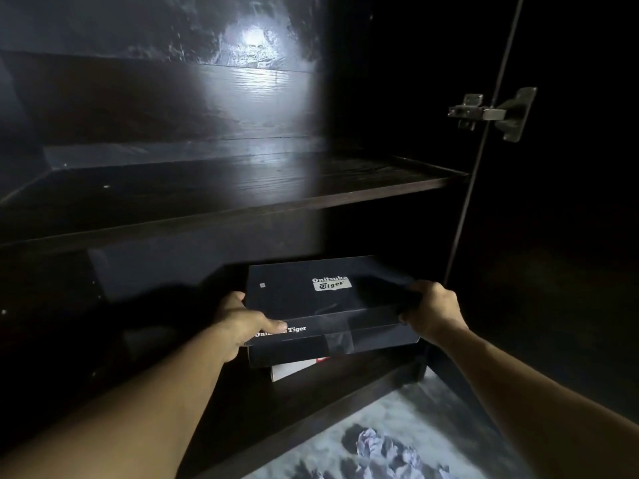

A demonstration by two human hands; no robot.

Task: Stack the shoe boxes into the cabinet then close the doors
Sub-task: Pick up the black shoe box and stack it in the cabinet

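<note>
Low in the centre of the frame, under the dark shelf (242, 202), both hands grip a black shoe box (328, 299) — left hand (238, 326) at its left end, right hand (432, 312) at its right — atop a white box (294, 371) inside the cabinet (103, 98).

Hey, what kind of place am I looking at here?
Probably the inside of a dark wooden storage cabinet in a home. A bare shelf spans it, a metal door hinge shows at the right, and both hands hold a black Onitsuka Tiger shoe box over a white box.
</note>
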